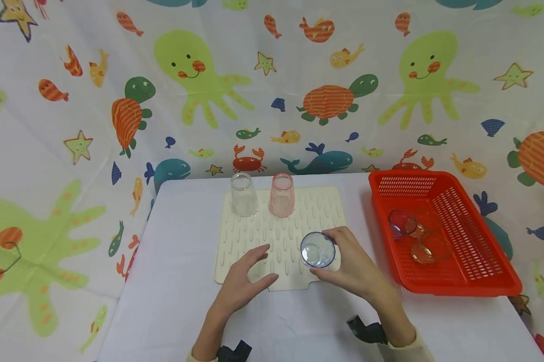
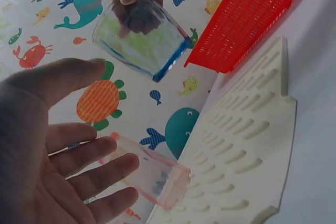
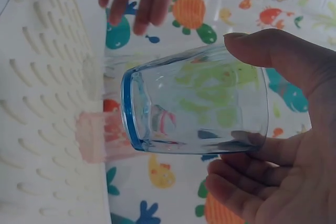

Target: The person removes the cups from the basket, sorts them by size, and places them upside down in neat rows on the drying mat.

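Observation:
My right hand (image 1: 355, 264) grips a clear drinking glass with a blue tint (image 1: 318, 250) between thumb and fingers. It is held over the front right part of a cream draining mat (image 1: 263, 251). In the right wrist view the glass's blue end (image 3: 131, 109) faces the mat, with a gap between them. My left hand (image 1: 242, 281) hovers at the mat's front left, holding nothing, its thumb and fingers spread apart. On the mat's back part stand a clear glass (image 1: 244, 195) and a pink glass (image 1: 282, 196), side by side.
To the right of the mat sits a red plastic basket (image 1: 457, 274) with slotted walls. Several glasses (image 1: 403, 222) lie inside it. A white cloth (image 1: 177, 241) covers the table, and a patterned sea-animal curtain (image 1: 272, 125) hangs behind and at the sides.

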Available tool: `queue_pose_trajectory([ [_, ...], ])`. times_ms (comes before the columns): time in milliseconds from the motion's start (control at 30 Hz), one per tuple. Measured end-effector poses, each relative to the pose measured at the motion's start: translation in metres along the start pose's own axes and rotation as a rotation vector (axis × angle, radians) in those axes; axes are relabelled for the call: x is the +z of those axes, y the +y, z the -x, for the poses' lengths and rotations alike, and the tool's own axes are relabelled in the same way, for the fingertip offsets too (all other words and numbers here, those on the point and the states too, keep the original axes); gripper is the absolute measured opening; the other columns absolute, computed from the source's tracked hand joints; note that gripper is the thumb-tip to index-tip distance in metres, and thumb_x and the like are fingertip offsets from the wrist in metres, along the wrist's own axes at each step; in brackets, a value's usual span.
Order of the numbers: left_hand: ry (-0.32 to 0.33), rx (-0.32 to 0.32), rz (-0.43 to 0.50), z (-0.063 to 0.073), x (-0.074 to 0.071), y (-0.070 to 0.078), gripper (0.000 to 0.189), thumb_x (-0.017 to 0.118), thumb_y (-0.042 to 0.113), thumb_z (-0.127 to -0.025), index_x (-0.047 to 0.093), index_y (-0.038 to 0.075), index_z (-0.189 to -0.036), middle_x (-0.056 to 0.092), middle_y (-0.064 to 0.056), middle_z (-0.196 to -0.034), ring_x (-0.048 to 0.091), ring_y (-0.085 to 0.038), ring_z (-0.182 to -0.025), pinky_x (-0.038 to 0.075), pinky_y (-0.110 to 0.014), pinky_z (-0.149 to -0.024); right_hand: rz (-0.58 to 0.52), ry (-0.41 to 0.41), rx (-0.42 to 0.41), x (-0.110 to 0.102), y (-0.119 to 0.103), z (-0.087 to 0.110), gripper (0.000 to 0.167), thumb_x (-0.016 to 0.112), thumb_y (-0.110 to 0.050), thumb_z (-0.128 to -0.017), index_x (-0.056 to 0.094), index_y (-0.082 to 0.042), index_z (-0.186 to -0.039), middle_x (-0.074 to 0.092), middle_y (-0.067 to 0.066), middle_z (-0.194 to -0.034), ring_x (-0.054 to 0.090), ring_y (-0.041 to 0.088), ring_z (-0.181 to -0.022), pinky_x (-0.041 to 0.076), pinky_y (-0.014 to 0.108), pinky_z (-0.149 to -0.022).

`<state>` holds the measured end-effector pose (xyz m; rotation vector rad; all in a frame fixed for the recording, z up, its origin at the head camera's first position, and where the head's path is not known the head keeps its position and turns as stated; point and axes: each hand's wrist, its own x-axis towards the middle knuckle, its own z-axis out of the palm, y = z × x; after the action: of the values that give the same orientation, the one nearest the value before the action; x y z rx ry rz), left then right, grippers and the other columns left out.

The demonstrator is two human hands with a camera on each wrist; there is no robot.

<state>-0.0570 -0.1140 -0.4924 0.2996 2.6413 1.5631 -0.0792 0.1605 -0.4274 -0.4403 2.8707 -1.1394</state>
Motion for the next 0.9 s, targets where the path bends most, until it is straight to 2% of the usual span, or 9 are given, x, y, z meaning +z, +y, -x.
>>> queue_pose_trajectory([
  [167, -0.088, 0.119, 0.056, -0.009, 0.005, 0.017, 0.071, 0.08, 0.039, -0.084, 0.048, 0.036, -0.147, 0.054, 0.011, -0.148, 0.058, -0.015, -0.131, 0.049, -0.054, -0.111, 0.002, -0.014, -0.036, 0.002, -0.003, 0.001, 0.087, 0.095, -0.033, -0.062, 0.053, -0.01, -0.135, 0.055, 0.003, -0.129, 0.061, 0.021, -0.112, 0.062, 0.044, -0.095],
  [267, -0.128, 0.163, 0.064, -0.014, 0.007, 0.026, 0.074, 0.081, 0.04, -0.083, 0.045, 0.04, -0.147, 0.052, 0.015, -0.148, 0.056, -0.012, -0.133, 0.049, -0.053, -0.112, 0.023, -0.022, -0.051, 0.003, -0.006, 0.001, 0.085, 0.094, -0.036, -0.063, 0.054, -0.011, -0.134, 0.055, 0.002, -0.129, 0.06, 0.017, -0.11, 0.062, 0.042, -0.094],
  [433, -0.174, 0.223, 0.091, -0.021, 0.01, 0.037, 0.078, 0.083, 0.04, -0.081, 0.045, 0.034, -0.149, 0.053, 0.014, -0.148, 0.053, -0.011, -0.136, 0.047, -0.051, -0.114, 0.042, -0.046, -0.064, 0.004, -0.011, 0.001, 0.084, 0.094, -0.036, -0.064, 0.055, -0.012, -0.134, 0.055, 0.001, -0.127, 0.06, 0.015, -0.108, 0.063, 0.04, -0.093],
  [567, -0.202, 0.236, 0.101, -0.024, 0.011, 0.04, 0.08, 0.084, 0.041, -0.08, 0.046, 0.027, -0.15, 0.054, 0.007, -0.149, 0.051, -0.01, -0.138, 0.045, -0.048, -0.117, 0.046, -0.068, -0.079, 0.006, -0.014, 0.002, 0.084, 0.094, -0.036, -0.063, 0.055, -0.013, -0.133, 0.055, -0.001, -0.126, 0.059, 0.015, -0.107, 0.063, 0.038, -0.093],
  [667, -0.209, 0.228, 0.088, -0.024, 0.01, 0.04, 0.081, 0.084, 0.041, -0.08, 0.046, 0.027, -0.149, 0.054, 0.009, -0.148, 0.051, -0.009, -0.137, 0.046, -0.044, -0.117, 0.04, -0.085, -0.091, 0.008, -0.015, 0.002, 0.082, 0.094, -0.035, -0.064, 0.055, -0.014, -0.133, 0.055, -0.003, -0.125, 0.058, 0.012, -0.108, 0.063, 0.037, -0.093],
  [800, -0.213, 0.221, 0.069, -0.024, 0.009, 0.039, 0.08, 0.085, 0.041, -0.079, 0.047, 0.031, -0.149, 0.053, 0.015, -0.147, 0.052, -0.008, -0.136, 0.047, -0.041, -0.115, 0.019, -0.109, -0.107, 0.01, -0.016, 0.002, 0.081, 0.094, -0.033, -0.064, 0.055, -0.016, -0.132, 0.055, -0.005, -0.124, 0.055, 0.009, -0.109, 0.062, 0.035, -0.094],
  [900, -0.217, 0.225, 0.059, -0.024, 0.008, 0.038, 0.08, 0.085, 0.042, -0.079, 0.046, 0.033, -0.149, 0.054, 0.014, -0.147, 0.053, -0.009, -0.135, 0.049, -0.041, -0.114, 0.005, -0.122, -0.119, 0.01, -0.018, 0.001, 0.081, 0.095, -0.032, -0.063, 0.055, -0.016, -0.132, 0.055, -0.006, -0.124, 0.055, 0.007, -0.11, 0.062, 0.034, -0.094],
])
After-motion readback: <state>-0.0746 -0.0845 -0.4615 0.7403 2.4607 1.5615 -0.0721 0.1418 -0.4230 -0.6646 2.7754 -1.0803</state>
